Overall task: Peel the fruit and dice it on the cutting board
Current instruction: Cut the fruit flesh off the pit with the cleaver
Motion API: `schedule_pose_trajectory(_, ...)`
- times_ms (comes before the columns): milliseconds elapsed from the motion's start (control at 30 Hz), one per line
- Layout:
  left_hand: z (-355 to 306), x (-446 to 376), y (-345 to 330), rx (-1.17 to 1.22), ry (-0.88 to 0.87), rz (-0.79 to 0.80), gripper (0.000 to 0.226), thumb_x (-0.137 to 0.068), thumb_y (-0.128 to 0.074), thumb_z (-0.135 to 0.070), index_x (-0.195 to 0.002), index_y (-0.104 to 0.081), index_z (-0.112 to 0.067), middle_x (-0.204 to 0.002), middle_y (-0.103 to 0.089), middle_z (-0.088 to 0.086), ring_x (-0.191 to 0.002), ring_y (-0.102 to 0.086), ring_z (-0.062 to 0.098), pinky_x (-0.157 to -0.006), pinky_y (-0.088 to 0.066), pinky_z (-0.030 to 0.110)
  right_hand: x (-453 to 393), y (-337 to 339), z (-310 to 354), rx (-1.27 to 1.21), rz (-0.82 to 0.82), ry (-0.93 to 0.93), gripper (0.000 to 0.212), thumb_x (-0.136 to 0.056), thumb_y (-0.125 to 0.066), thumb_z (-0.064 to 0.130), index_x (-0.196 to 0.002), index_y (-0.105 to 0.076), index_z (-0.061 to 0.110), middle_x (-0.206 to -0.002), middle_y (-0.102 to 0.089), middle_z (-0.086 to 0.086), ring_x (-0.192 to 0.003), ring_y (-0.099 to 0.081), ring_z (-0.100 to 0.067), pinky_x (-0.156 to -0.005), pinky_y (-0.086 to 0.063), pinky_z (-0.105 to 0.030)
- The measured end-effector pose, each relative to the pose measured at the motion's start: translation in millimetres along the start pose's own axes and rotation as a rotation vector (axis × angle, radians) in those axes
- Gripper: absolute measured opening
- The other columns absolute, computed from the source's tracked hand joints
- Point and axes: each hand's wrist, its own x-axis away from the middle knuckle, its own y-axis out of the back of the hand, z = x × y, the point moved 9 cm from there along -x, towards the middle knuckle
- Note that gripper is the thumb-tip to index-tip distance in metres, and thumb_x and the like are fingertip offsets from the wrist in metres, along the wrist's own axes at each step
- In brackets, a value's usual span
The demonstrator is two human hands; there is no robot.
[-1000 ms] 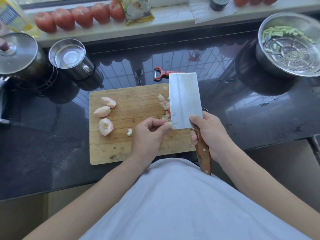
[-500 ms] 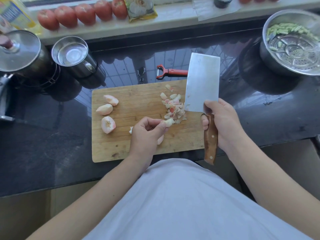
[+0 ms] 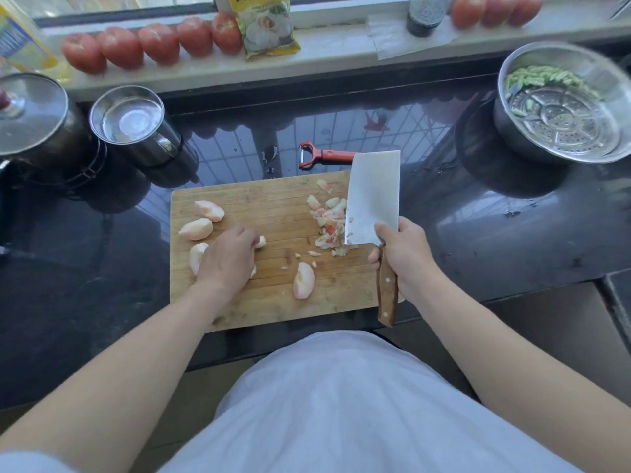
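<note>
Left hand [image 3: 228,259] moved left, fingers curled over fruit pieces [image 3: 198,256]; right hand [image 3: 404,256] grips cleaver [image 3: 373,199]

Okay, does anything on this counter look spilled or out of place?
Little stands out: a few small water drops sit on the glossy black counter beside the red-handled peeler, behind the wooden cutting board.

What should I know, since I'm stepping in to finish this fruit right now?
Right hand grips the cleaver, blade beside the diced pile at the cutting board's right side.
Left hand rests over small pieces at the left; its grip is hidden.
Peeled wedges: two at far left, one partly under the left hand, one near the front.
Done: peeling, one portion diced.
Left: dice the remaining wedges. Peeler lies behind the board.
</note>
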Motion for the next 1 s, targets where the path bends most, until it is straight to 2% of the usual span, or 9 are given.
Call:
schedule_pose_trajectory(100, -34.4, 16.0, 15.1, 0.021, -0.155, -0.146, 0.024, -0.092, -0.067, -0.006, -0.116, -0.07, -0.007, -0.119, -0.063, 0.013, -0.11, -0.058, 0.032, -0.081, -0.057, 0.047, 0.8, -0.5, -0.5, 0.008, 0.023, 0.001, 0.018, -0.102, -0.048, 0.014, -0.111, -0.064, 0.015, -0.101, -0.073, -0.007, -0.053, -0.057, -0.018, -0.05, -0.049, -0.032)
schedule_pose_trajectory(200, -108.5, 41.4, 12.8, 0.005, -0.603, -0.179, 0.063, -0.08, -0.065, 0.005, -0.14, -0.062, -0.014, -0.137, -0.055, 0.018, -0.124, -0.052, 0.037, -0.097, -0.051, 0.051, 2.8, -1.0, -5.2, -0.016, 0.037, -0.033, 0.021, -0.101, -0.048, 0.013, -0.115, -0.063, 0.012, -0.091, -0.07, -0.011, -0.05, -0.055, -0.017, -0.049, -0.048, -0.032)
schedule_pose_trajectory(267, -137.1, 45.0, -3.9, -0.107, -0.75, -0.101, 0.084, -0.076, -0.058, 0.001, -0.155, -0.045, -0.024, -0.152, -0.042, 0.019, -0.14, -0.04, 0.039, -0.115, -0.039, 0.051, 4.3, 0.3, -4.7, -0.066, 0.039, -0.044, 0.022, -0.1, -0.048, 0.011, -0.116, -0.062, 0.007, -0.08, -0.066, -0.009, -0.047, -0.052, -0.016, -0.045, -0.046, -0.03)
schedule_pose_trajectory(367, -143.3, 31.3, -19.9, -0.221, -0.673, 0.001, 0.101, -0.075, -0.058, -0.002, -0.161, -0.02, -0.039, -0.164, -0.021, 0.018, -0.153, -0.019, 0.042, -0.122, -0.026, 0.056, 5.7, 5.2, 0.6, -0.095, 0.044, -0.049, 0.021, -0.101, -0.047, 0.012, -0.114, -0.064, 0.011, -0.083, -0.071, -0.009, -0.047, -0.052, -0.014, -0.045, -0.047, -0.029)
schedule_pose_trajectory(567, -158.7, 17.6, -27.6, -0.197, -0.604, -0.031, 0.093, -0.083, -0.057, -0.007, -0.161, -0.02, -0.04, -0.168, -0.014, 0.015, -0.154, -0.013, 0.039, -0.125, -0.018, 0.053, 4.4, 22.7, -4.0, -0.102, 0.011, -0.08, 0.021, -0.1, -0.048, 0.012, -0.112, -0.065, 0.012, -0.072, -0.069, -0.003, -0.049, -0.053, -0.015, -0.047, -0.046, -0.029)
schedule_pose_trajectory(767, -141.8, -10.3, -49.2, -0.05, -0.284, 0.211, 0.074, -0.093, -0.054, -0.017, -0.161, -0.028, -0.032, -0.167, -0.018, 0.008, -0.152, -0.011, 0.034, -0.125, -0.013, 0.05, 11.4, 44.1, -14.9, 0.046, 0.048, -0.111, 0.022, -0.101, -0.047, 0.016, -0.116, -0.063, 0.016, -0.079, -0.07, -0.016, -0.051, -0.056, -0.017, -0.053, -0.05, -0.032)
schedule_pose_trajectory(833, -127.9, -13.1, -48.8, 0.327, -0.049, 0.306, 0.067, -0.094, -0.052, -0.008, -0.156, -0.042, -0.028, -0.165, -0.029, 0.001, -0.149, -0.02, 0.027, -0.124, -0.019, 0.045, 12.9, 47.6, -15.9, 0.109, 0.042, -0.09, 0.022, -0.101, -0.046, 0.017, -0.116, -0.062, 0.019, -0.089, -0.072, -0.024, -0.051, -0.058, -0.02, -0.057, -0.052, -0.036)
schedule_pose_trajectory(900, -119.0, -2.5, -48.9, 0.954, 0.316, 0.433, 0.061, -0.092, -0.051, -0.001, -0.149, -0.055, -0.024, -0.16, -0.039, -0.006, -0.144, -0.033, 0.018, -0.124, -0.024, 0.042, 14.2, 48.5, -11.0, 0.205, 0.024, -0.013, 0.02, -0.099, -0.046, 0.017, -0.11, -0.063, 0.016, -0.093, -0.072, -0.023, -0.048, -0.059, -0.022, -0.052, -0.053, -0.035)
schedule_pose_trajectory(1000, -119.2, 9.6, -44.8, 1.581, 0.589, 0.464, 0.043, -0.1, -0.052, -0.03, -0.135, -0.066, -0.011, -0.139, -0.058, 0.002, -0.126, -0.049, 0.02, -0.116, -0.034, 0.04, 21.4, 33.8, 4.0, 0.408, 0.051, 0.165, 0.014, -0.097, -0.047, 0.018, -0.095, -0.059, 0.011, -0.072, -0.065, -0.015, -0.042, -0.06, -0.022, -0.048, -0.052, -0.043)
